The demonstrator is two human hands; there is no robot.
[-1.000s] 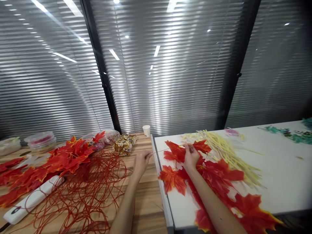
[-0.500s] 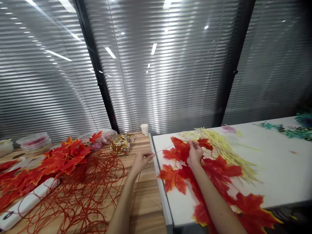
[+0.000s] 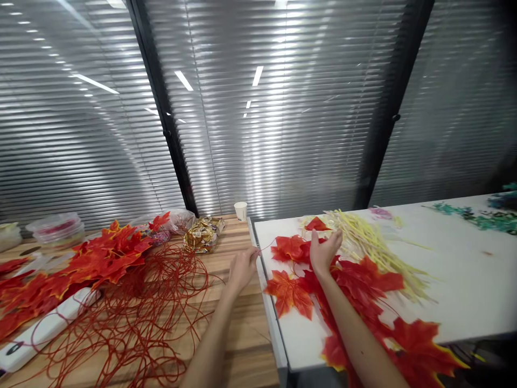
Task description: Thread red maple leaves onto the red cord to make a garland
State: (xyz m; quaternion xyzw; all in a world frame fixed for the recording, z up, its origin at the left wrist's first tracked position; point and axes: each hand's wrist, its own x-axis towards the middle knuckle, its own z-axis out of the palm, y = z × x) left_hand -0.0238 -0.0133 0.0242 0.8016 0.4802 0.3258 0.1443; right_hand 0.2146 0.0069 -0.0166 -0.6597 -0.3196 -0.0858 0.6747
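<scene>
My left hand (image 3: 244, 267) pinches a thin red cord (image 3: 268, 246) near the seam between the wooden table and the white table. The cord runs right toward the red maple leaves (image 3: 289, 293) lying on the white surface. Over these leaves my right hand (image 3: 325, 250) is raised with its fingers apart, holding nothing that I can see. A single red leaf (image 3: 317, 223) shows just beyond its fingertips. To the left, a loose tangle of red cord (image 3: 141, 318) spreads across the wood.
More red leaves (image 3: 109, 256), a white elongated device (image 3: 48, 330), plastic tubs (image 3: 58, 229) and a gold packet (image 3: 204, 234) are on the wooden table (image 3: 246, 334). A paper cup (image 3: 240, 211) stands behind. Yellow strands (image 3: 375, 253) and teal sprigs (image 3: 468, 215) lie on the white table (image 3: 464, 280).
My right hand has opened from a pinch and let go of the cord and leaf. The cord between my hands has gone slack and curved. My left hand has shifted slightly right.
</scene>
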